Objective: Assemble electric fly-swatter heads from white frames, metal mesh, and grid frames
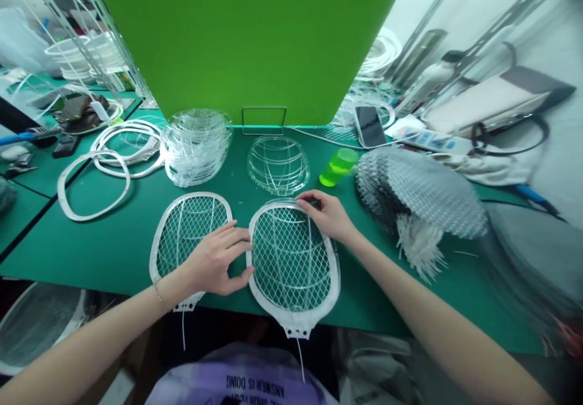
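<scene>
Two white racket-shaped swatter heads with metal mesh lie near the table's front edge. My right hand (328, 215) is closed at the top right rim of the right swatter head (334, 277), thumb and fingers pinching its edge. A clear plastic guard with curved ribs seems to lie against that head, its edge just showing past the rim. My left hand (223, 258) has its fingers spread, the tips at the left rim of the same head. Its wrist and palm cover part of the left swatter head (184, 214). A thin white wire hangs from each head's neck.
Behind are a stack of clear guards (197, 150), another clear guard (279, 165) and a green upright panel (246, 40). White rings (93, 183) lie left. To the right are a green cylinder (338, 167), a phone (370, 127), piled mesh sheets (428, 189) and a power strip (437, 142).
</scene>
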A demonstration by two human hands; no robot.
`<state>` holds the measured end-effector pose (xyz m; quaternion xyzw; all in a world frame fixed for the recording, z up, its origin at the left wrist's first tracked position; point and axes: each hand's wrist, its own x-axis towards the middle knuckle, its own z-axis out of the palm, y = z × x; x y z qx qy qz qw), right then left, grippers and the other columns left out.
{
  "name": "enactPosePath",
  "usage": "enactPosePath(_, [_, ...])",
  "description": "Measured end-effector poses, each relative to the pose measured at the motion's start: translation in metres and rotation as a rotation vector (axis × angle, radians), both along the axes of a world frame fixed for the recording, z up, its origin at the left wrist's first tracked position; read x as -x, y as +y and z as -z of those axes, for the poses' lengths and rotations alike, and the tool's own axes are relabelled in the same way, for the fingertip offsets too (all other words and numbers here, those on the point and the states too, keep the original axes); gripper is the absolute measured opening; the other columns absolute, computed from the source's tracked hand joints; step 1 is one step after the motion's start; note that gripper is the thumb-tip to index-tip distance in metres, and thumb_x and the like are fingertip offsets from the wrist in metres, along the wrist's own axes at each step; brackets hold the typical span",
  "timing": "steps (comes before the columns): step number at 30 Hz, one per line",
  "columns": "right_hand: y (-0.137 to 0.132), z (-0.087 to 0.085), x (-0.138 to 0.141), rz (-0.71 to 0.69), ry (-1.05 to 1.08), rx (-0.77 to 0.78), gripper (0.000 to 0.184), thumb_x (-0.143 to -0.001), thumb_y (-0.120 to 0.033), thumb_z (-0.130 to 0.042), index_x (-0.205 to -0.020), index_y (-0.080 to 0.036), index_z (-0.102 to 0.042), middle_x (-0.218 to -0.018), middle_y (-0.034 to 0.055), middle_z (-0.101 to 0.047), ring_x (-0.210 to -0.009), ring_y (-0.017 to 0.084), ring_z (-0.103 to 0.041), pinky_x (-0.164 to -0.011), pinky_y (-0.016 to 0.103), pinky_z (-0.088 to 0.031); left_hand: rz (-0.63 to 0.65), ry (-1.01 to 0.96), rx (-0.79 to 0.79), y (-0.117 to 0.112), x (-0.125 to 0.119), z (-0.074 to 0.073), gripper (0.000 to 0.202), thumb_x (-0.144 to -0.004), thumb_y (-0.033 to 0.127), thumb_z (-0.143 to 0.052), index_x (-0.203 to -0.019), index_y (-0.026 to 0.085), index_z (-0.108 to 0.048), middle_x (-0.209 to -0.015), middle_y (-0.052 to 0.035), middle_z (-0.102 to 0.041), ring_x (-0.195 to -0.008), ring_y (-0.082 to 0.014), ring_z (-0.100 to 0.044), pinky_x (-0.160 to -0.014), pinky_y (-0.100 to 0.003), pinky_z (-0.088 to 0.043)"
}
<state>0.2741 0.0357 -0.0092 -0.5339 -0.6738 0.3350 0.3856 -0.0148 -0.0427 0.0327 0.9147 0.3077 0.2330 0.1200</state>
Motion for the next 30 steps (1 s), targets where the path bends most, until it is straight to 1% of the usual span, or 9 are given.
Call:
enactPosePath(3, [0.002,-0.013,-0.007,0.013,0.166,0.176,0.04,-0.076,-0.056,-0.072,-0.087,-0.018,-0.072,-0.076,0.0051,-0.072,-0.066,0.017,-0.064,-0.058,0.028,-0.049,-0.013,-0.002,-0.005,-0.007,0.007,0.003,0.025,-0.088,0.026,-0.057,-0.11,0.017,-0.064,-0.112,-0.0121,-0.07,-0.116,-0.0246,-0.064,-0.114,-0.046,-0.042])
enactPosePath(5, [0.003,-0.026,-0.013,0.026,0.258,0.251,0.048,-0.068,-0.061,-0.078,-0.085,-0.017,-0.072,-0.072,0.0049,-0.071,-0.056,0.014,-0.06,-0.046,0.025,-0.044,-0.007,0.023,0.016,-0.01,0.008,0.005,0.029,-0.089,0.027,-0.056,-0.114,0.015,-0.064,-0.118,-0.0138,-0.068,-0.122,-0.0257,-0.061,-0.115,-0.046,-0.041])
enactPosePath(8, [0.001,-0.05,-0.025,0.133,0.315,0.253,0.051,-0.059,-0.061,-0.084,-0.083,-0.017,-0.072,-0.073,0.0059,-0.071,-0.047,0.011,-0.055,-0.034,0.022,-0.035,0.012,0.089,0.081,-0.012,0.005,0.009,0.038,-0.091,0.033,-0.056,-0.123,0.014,-0.062,-0.13,-0.0157,-0.063,-0.132,-0.0282,-0.054,-0.118,-0.048,-0.036])
enactPosePath(12, [-0.009,-0.071,-0.037,0.199,0.266,0.308,0.054,-0.052,-0.061,-0.088,-0.079,-0.017,-0.073,-0.074,0.006,-0.071,-0.046,0.009,-0.053,-0.032,0.02,-0.034,-0.026,0.147,0.153,-0.015,-0.007,0.011,0.047,-0.094,0.046,-0.056,-0.125,0.011,-0.061,-0.132,-0.0169,-0.062,-0.138,-0.0318,-0.047,-0.119,-0.052,-0.033])
enactPosePath(15, [-0.017,-0.073,-0.042,0.182,0.233,0.383,0.06,-0.047,-0.065,-0.088,-0.077,-0.016,-0.073,-0.073,0.0056,-0.071,-0.044,0.008,-0.052,-0.031,0.019,-0.032,-0.016,0.19,0.199,-0.014,-0.015,0.008,0.057,-0.09,0.053,-0.06,-0.128,0.01,-0.059,-0.132,-0.0173,-0.062,-0.135,-0.0333,-0.05,-0.118,-0.056,-0.032])
enactPosePath(20, [-0.026,-0.064,-0.045,0.179,0.212,0.432,0.06,-0.047,-0.064,-0.088,-0.078,-0.015,-0.074,-0.073,0.0064,-0.071,-0.043,0.008,-0.051,-0.032,0.02,-0.032,0.02,0.211,0.223,-0.015,-0.013,0.008,0.042,-0.092,0.044,-0.059,-0.125,0.016,-0.06,-0.137,-0.0151,-0.058,-0.136,-0.0322,-0.048,-0.118,-0.059,-0.029])
enactPosePath(24, [-0.024,-0.061,-0.045,0.174,0.228,0.434,0.058,-0.048,-0.063,-0.088,-0.079,-0.016,-0.075,-0.074,0.0066,-0.072,-0.046,0.009,-0.053,-0.034,0.021,-0.034,0.038,0.185,0.243,-0.014,-0.006,0.008,0.043,-0.094,0.045,-0.058,-0.127,0.018,-0.058,-0.14,-0.0147,-0.056,-0.136,-0.0334,-0.048,-0.117,-0.061,-0.03])
enactPosePath(27, [-0.018,-0.06,-0.041,0.202,0.276,0.398,0.057,-0.046,-0.062,-0.089,-0.078,-0.016,-0.075,-0.074,0.0065,-0.072,-0.045,0.008,-0.052,-0.034,0.02,-0.033,-0.045,0.01,0.208,-0.004,-0.006,-0.008,0.032,-0.096,0.037,-0.055,-0.122,0.019,-0.06,-0.132,-0.0138,-0.059,-0.124,-0.0289,-0.057,-0.111,-0.053,-0.042])
enactPosePath(30, [-0.009,-0.057,-0.029,0.2,0.326,0.34,0.055,-0.047,-0.06,-0.089,-0.078,-0.016,-0.074,-0.074,0.0064,-0.072,-0.045,0.008,-0.052,-0.033,0.02,-0.033,-0.211,-0.194,0.059,0.015,-0.016,-0.037,0.026,-0.099,0.028,-0.049,-0.121,0.019,-0.06,-0.125,-0.0129,-0.059,-0.12,-0.0257,-0.058,-0.103,-0.046,-0.049])
